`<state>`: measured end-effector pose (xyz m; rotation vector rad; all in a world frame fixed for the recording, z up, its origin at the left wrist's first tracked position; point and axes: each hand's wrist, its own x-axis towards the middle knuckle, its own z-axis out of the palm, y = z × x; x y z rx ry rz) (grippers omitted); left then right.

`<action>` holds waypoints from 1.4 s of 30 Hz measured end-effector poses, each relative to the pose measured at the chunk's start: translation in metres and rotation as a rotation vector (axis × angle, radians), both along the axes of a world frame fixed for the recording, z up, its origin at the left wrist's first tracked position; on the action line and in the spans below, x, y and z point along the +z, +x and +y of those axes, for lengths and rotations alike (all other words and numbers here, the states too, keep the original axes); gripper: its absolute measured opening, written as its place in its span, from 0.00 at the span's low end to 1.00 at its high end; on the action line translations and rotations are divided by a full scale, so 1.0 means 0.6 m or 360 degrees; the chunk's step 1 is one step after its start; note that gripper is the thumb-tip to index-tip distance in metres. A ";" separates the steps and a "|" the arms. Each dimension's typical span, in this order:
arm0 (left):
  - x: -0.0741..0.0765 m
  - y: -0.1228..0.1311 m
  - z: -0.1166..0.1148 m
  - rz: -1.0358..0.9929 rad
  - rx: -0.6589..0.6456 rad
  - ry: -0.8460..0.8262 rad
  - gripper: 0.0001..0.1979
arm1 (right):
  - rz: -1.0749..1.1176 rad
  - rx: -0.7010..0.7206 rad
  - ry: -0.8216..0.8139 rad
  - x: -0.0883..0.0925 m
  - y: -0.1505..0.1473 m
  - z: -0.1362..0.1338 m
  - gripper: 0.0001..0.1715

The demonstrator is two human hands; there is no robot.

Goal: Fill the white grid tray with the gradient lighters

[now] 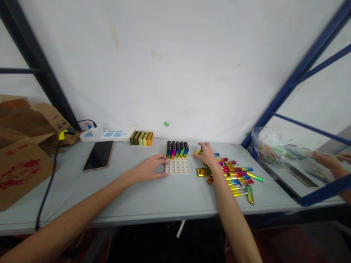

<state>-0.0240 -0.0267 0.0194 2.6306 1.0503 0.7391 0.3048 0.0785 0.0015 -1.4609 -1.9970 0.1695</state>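
Observation:
A white tray [177, 166] with rows of holes lies in the middle of the table. Its far rows hold upright shiny lighters [177, 150] in mixed colours with black tops, while the near holes are bare. My left hand [151, 168] grips the tray's left side, thumb at the near corner and fingers farther back. To the right of the tray, my right hand [206, 155] pinches a gold-coloured metallic lighter [197, 151], partly covered by the fingers. A loose pile of shiny lighters [238, 177] in red, gold, blue and green lies beside and under my right forearm.
Another filled tray of gold-topped lighters [141, 138] stands by the wall, near a power strip [116, 135]. A phone [98, 155] and cardboard box [24, 164] are at left. Right of a blue metal frame [285, 91] are plastic bags [270, 146] and another person's hand [327, 160].

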 end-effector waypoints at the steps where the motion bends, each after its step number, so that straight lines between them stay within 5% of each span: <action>1: 0.000 0.000 0.000 0.0004 0.0003 -0.0005 0.16 | 0.0108 0.0077 0.0044 0.003 -0.003 0.001 0.38; 5: 0.001 0.001 -0.001 -0.0003 -0.0003 -0.0018 0.16 | 0.0500 0.0359 0.0197 0.023 -0.017 -0.008 0.35; 15: 0.005 0.002 -0.004 -0.0019 0.0017 -0.0038 0.16 | 0.0590 0.0463 0.0453 0.083 -0.043 -0.058 0.52; 26: 0.004 0.001 -0.003 -0.0032 -0.0005 -0.0033 0.16 | 0.0683 0.0521 0.0410 0.092 -0.058 -0.076 0.32; 33: 0.002 0.001 -0.001 -0.0014 -0.0001 -0.0020 0.16 | 0.0862 0.0573 0.0299 0.084 -0.066 -0.075 0.37; 38: 0.003 0.002 -0.001 0.0011 0.0000 -0.0026 0.16 | 0.0787 0.0631 0.0379 0.071 -0.070 -0.068 0.22; 42: 0.005 0.003 -0.002 0.0016 -0.0015 -0.0036 0.16 | 0.0639 0.0694 0.0406 0.072 -0.077 -0.072 0.19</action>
